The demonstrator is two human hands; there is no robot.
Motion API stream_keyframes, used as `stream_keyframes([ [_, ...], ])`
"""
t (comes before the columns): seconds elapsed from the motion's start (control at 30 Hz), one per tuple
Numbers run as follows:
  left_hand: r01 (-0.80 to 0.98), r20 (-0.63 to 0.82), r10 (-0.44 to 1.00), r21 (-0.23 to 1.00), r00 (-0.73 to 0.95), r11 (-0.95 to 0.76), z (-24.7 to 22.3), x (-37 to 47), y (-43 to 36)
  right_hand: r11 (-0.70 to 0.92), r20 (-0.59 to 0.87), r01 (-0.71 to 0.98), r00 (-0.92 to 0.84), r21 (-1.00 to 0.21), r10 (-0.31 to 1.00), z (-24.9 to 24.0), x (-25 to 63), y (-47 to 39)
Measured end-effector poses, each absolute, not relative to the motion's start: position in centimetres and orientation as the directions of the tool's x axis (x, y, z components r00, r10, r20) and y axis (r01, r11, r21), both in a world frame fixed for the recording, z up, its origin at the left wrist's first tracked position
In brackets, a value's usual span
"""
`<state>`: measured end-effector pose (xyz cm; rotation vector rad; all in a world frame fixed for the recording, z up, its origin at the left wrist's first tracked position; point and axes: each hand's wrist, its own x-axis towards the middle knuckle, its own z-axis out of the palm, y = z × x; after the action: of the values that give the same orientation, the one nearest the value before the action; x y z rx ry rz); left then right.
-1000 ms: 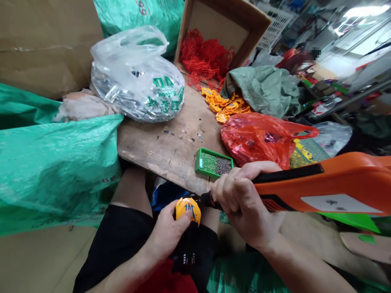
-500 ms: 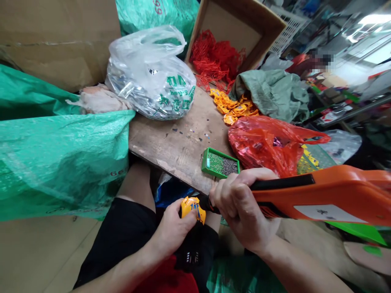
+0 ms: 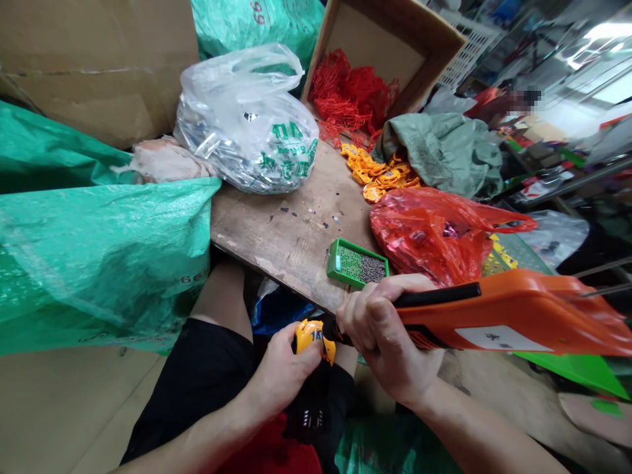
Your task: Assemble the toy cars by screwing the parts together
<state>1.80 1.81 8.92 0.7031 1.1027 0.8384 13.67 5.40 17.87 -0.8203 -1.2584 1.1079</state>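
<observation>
My left hand (image 3: 284, 375) is closed on a small yellow plastic shell (image 3: 309, 334) with blue lettering, held over my lap. My right hand (image 3: 388, 342) wraps round an orange electric screwdriver (image 3: 508, 313) with a black strip and a white label. Its dark nose meets the right side of the shell; the bit itself is hidden. Beyond my right hand, on the table edge, lies a green screw tray (image 3: 334, 271) with many small dark screws at one end.
On the wooden table (image 3: 296, 230) stand a clear plastic bag (image 3: 247, 131) of silvery parts and a red plastic bag (image 3: 429, 230). Several yellow shells (image 3: 375, 172) lie behind, near a box (image 3: 444, 39) with red netting. Green sacks (image 3: 99, 263) crowd the left. A person (image 3: 503, 99) is far right.
The screwdriver's rear end has swung slightly left and down, while its nose stays against the yellow shell. The view has shifted a little; both hands keep their grip.
</observation>
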Motion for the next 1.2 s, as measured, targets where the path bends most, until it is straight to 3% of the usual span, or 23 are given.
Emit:
stream_keyframes([
  [0.77,-0.108,-0.396,0.879,0.894,0.264,0.435,9.4,1.7,1.3,0.203,0.208,-0.268,0.01,-0.942,0.978,17.8,13.3,5.5],
  [0.97,-0.12,-0.376,0.866,0.893,0.329,0.433,9.6,1.6,1.3,0.289,0.29,-0.179,0.023,-0.94,0.957,18.7,13.1,5.5],
  [1.2,-0.125,-0.336,0.888,0.912,0.315,0.389,9.5,1.9,1.2,0.233,0.233,-0.173,0.021,-0.957,0.972,19.9,13.3,5.2],
])
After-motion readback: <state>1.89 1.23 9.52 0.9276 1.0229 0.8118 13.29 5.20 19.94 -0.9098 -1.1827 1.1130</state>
